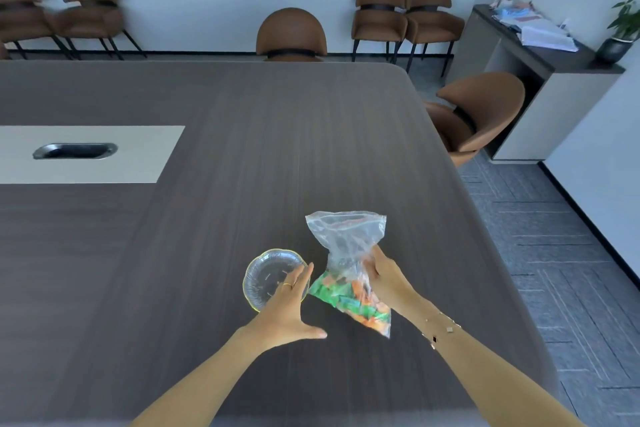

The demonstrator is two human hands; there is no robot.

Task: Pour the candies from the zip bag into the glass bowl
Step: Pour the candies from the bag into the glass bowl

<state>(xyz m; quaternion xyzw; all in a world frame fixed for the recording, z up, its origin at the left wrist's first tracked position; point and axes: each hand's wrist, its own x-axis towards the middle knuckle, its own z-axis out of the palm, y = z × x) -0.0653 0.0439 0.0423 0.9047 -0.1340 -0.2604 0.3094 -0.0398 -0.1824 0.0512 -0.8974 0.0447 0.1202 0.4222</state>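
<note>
A clear zip bag (346,246) stands upright above the dark wooden table (277,156), its red zip strip at the top. Green and orange candies (349,298) fill its lower part. My right hand (384,279) grips the bag at its middle from the right. An empty glass bowl (266,274) with a gold scalloped rim sits just left of the bag. My left hand (289,308) hovers with fingers spread over the bowl's near right edge, its fingertips close to the bag, holding nothing.
A pale inset panel (104,163) with a metal cable slot (74,150) lies at the table's left. Brown chairs (481,114) stand along the far and right sides. The table's right edge runs close to the bag. A sideboard (540,55) with papers is at the back right.
</note>
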